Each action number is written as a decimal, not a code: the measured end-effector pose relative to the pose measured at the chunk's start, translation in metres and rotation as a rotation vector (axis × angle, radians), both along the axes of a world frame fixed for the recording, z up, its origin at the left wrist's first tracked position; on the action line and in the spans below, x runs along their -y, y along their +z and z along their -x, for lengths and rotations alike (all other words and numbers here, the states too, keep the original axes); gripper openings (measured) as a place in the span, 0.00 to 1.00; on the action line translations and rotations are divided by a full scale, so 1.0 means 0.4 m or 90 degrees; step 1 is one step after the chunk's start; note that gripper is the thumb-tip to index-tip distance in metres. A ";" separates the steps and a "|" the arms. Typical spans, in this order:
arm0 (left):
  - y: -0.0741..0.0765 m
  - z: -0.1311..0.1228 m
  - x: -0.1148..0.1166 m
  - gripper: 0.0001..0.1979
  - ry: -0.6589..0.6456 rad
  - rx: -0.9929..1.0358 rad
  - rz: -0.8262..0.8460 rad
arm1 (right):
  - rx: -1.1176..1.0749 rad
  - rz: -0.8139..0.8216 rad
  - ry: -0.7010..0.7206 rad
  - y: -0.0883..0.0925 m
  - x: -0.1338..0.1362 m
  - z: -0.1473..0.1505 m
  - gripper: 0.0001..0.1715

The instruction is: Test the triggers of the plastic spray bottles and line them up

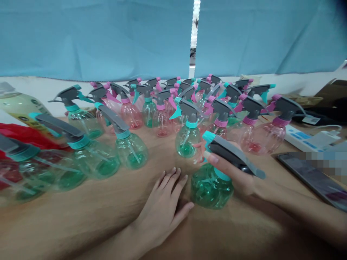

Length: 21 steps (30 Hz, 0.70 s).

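My right hand [230, 162] is wrapped round the neck and spray head of a green spray bottle [213, 189], which has a teal collar and nozzle and a grey lever. The bottle is tilted, its base just over or on the table. My left hand [165, 206] lies flat on the wooden table [119, 224], fingers stretched out, left of that bottle. Directly behind the held bottle stands another green spray bottle [187, 139]. Left of my left hand is a green spray bottle [132, 151] with a teal collar, beside another such bottle [96, 159].
Several pink spray bottles [162, 121] and green ones crowd the back of the table. A phone [311, 180] and a white power strip [300, 139] lie at the right. A large pale bottle [24, 108] and red plastic [16, 133] are at the left. Blue cloth [108, 39] hangs behind.
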<state>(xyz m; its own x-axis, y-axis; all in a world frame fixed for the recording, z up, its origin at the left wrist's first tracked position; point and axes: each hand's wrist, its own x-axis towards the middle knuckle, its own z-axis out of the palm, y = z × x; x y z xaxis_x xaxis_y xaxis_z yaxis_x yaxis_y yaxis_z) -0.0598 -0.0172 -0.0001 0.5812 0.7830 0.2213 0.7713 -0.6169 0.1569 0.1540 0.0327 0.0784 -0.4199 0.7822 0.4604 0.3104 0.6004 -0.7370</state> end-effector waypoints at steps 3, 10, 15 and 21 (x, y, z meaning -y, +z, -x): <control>0.000 0.000 0.000 0.27 -0.001 0.002 -0.003 | -0.032 0.005 -0.012 -0.011 0.000 -0.002 0.16; 0.001 0.001 0.001 0.26 -0.001 0.000 -0.007 | -0.034 0.008 0.028 0.003 0.000 -0.001 0.13; 0.003 -0.001 0.002 0.25 0.004 -0.025 -0.010 | -0.057 0.055 0.041 0.001 0.003 0.001 0.11; 0.002 -0.002 0.000 0.26 0.001 -0.021 -0.019 | -0.062 0.081 0.042 -0.003 0.002 0.000 0.12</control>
<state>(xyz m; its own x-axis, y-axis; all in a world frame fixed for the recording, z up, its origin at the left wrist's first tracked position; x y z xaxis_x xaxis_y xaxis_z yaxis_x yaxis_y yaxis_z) -0.0589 -0.0174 0.0005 0.5877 0.7771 0.2252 0.7766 -0.6199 0.1125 0.1542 0.0318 0.0773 -0.4309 0.8088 0.4001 0.1960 0.5167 -0.8334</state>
